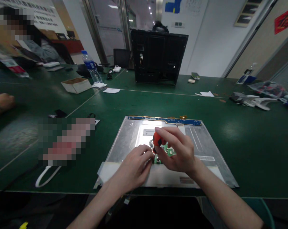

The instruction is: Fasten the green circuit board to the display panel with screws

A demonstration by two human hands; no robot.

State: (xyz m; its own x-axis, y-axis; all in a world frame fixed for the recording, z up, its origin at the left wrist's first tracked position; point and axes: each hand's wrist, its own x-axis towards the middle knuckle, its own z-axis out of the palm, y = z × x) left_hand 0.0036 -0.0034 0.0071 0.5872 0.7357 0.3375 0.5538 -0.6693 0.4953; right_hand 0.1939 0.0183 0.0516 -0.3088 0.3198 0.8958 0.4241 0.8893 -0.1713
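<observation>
A flat display panel with a silvery metal back (207,144) lies on the green table in front of me. At its middle is a small green circuit board (170,150), partly covered by my hands. My right hand (182,149) grips an orange-and-black screwdriver (157,139) by its handle, held upright above the board. Close beside the screwdriver's lower end, my left hand (136,163) has its fingers curled and pinched together at the board's left edge; what they hold is hidden. A narrow blue circuit strip (189,122) runs along the panel's far edge.
A black monitor housing (158,57) stands upright at the back. To the left are a cardboard box (77,86), a water bottle (91,66) and a blurred-out item with a white strap (40,179). Another person's hand (2,103) rests far left. Cables and plastic bags (268,90) lie right.
</observation>
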